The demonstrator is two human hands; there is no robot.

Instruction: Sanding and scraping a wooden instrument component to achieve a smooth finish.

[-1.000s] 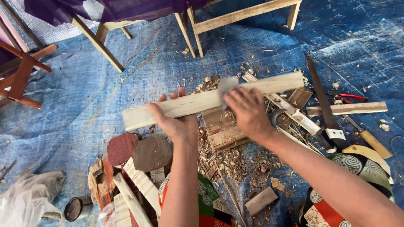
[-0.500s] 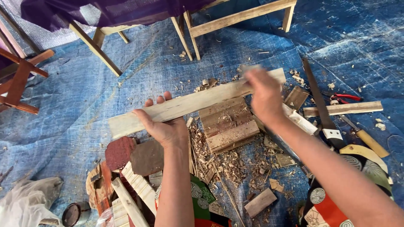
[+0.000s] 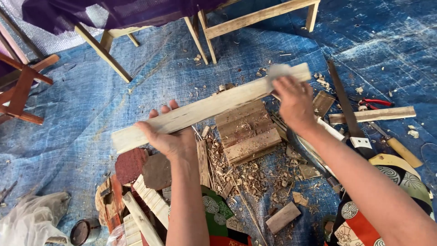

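head view: hands (image 3: pixel 170 136) on wooden slat (image 3: pixel 209 107)

We see a floor covered wholly by a crumpled blue tarpaulin (image 3: pixel 82 105), scuffed pale in patches and scattered with wood shavings (image 3: pixel 241 175) and small offcuts. Along the top edge we see the pale legs of a bare wooden frame (image 3: pixel 255 18), its rail running across, with a purple cloth (image 3: pixel 114 11) draped over it. At the far left we see a reddish-brown wooden stand (image 3: pixel 22 86) with crossed bars. Daylight falls evenly over everything, with only soft shadows. We see no wall or window from this downward angle.
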